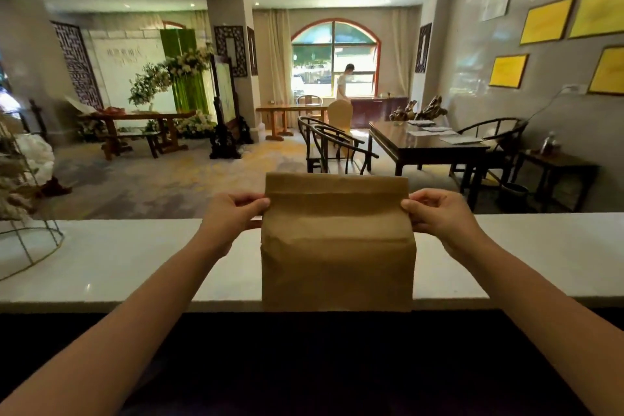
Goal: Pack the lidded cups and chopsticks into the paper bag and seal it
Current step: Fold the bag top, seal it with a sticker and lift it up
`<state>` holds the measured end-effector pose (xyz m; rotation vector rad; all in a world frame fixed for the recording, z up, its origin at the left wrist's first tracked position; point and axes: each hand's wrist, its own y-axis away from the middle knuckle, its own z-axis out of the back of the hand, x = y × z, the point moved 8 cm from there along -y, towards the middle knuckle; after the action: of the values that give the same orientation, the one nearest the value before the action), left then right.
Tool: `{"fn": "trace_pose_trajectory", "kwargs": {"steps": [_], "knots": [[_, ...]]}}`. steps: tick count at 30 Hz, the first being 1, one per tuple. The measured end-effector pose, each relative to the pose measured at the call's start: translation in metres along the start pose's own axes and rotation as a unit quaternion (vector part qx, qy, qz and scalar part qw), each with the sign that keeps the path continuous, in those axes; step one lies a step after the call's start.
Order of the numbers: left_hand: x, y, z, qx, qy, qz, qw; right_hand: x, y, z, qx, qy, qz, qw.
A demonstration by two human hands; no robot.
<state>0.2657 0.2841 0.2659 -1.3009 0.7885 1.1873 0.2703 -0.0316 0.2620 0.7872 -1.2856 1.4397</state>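
A brown paper bag (337, 257) stands upright on the white counter (135, 263), right in front of me. Its top is pressed flat and carries horizontal fold creases. My left hand (233, 213) pinches the bag's upper left edge between thumb and fingers. My right hand (435, 213) pinches the upper right edge in the same way. No lidded cups or chopsticks show; the bag's inside is hidden.
A wire stand (27, 246) sits on the counter's far left end. A dark ledge (304, 365) runs below the counter's near edge. Beyond the counter are wooden tables, chairs (334, 149) and a person (344, 81) by the arched window.
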Motion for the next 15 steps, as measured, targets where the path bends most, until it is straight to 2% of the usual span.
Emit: {"fn": "trace_pose_trajectory", "kwargs": {"steps": [8,15], "knots": [[-0.071,-0.072,-0.003,0.008,0.006,-0.051,0.999,0.073,-0.074,0.024,-0.017,-0.018,0.056,0.998],[-0.046,-0.119,-0.020,0.000,0.019,-0.030,0.999,0.046,-0.124,0.017,-0.039,-0.019,0.034,0.999]]}}
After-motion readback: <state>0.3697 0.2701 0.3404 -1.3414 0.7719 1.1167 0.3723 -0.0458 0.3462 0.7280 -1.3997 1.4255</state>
